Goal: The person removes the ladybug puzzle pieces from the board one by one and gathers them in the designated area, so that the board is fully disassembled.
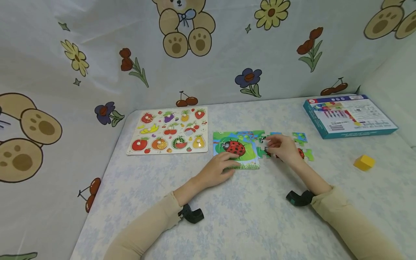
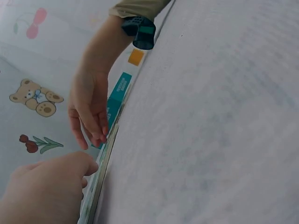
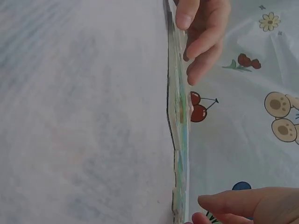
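Observation:
A square ladybug picture board [image 1: 250, 150] lies near the middle of the table. My left hand [image 1: 217, 169] rests on its lower left part, fingers spread loosely over the picture; the left wrist view shows this hand [image 2: 49, 189] at the board's edge. My right hand [image 1: 283, 148] is just right of the board, over jigsaw pieces of a ladybug picture. Its bent fingers and thumb reach down to a green piece [image 1: 258, 134] and its neighbours. Whether they pinch a piece is hidden. More jigsaw pieces, one with blue and green [image 1: 299, 137], lie partly under this hand.
A fruit peg board [image 1: 172, 144] lies at the back left. At the back right is a flat teal-edged box [image 1: 354, 119], with a yellow block [image 1: 364, 163] in front of it. A cloth wall printed with bears and flowers stands behind the table.

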### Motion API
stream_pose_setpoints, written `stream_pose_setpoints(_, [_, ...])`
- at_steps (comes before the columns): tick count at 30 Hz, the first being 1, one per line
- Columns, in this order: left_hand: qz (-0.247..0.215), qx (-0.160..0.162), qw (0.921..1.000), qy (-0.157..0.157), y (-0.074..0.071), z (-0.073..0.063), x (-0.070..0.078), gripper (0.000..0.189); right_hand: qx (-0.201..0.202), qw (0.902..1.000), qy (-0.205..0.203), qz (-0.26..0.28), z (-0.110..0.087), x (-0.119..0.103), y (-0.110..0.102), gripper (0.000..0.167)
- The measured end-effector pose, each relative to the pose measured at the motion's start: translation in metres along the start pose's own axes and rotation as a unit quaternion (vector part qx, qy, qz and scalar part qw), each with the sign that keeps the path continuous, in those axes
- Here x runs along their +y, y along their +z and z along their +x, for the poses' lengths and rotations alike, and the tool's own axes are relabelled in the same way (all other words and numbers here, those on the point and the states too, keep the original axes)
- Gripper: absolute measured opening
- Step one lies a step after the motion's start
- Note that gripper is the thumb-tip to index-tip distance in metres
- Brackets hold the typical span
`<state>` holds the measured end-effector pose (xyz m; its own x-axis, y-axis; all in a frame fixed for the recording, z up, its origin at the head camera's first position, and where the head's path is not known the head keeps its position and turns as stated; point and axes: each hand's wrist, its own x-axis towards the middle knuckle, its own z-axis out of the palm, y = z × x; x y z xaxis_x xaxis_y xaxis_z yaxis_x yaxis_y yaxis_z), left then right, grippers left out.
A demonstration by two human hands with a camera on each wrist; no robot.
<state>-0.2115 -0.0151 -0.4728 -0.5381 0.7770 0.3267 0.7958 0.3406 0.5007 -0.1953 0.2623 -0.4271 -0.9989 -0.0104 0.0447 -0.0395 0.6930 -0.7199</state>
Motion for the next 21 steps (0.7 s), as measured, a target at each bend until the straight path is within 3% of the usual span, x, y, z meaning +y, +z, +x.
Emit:
stream_pose_setpoints(6, [0.008, -0.012, 0.9999, 0.007, -0.001, 0.0, 0.001, 0.026, 0.005, 0.9998, -0.017, 0.008, -0.003, -0.008, 0.0, 0.031])
stream_pose_setpoints(14, [0.028, -0.026, 0.9992, 0.008, -0.003, 0.0, 0.003, 0.029, -0.084, 0.9936, -0.069, 0.032, -0.012, -0.019, 0.025, 0.044])
stream_pose_setpoints(21, [0.043, -0.043, 0.9981, -0.009, -0.002, 0.0, 0.001, 0.03, -0.086, 0.9915, -0.098, 0.001, -0.017, -0.021, 0.032, 0.048])
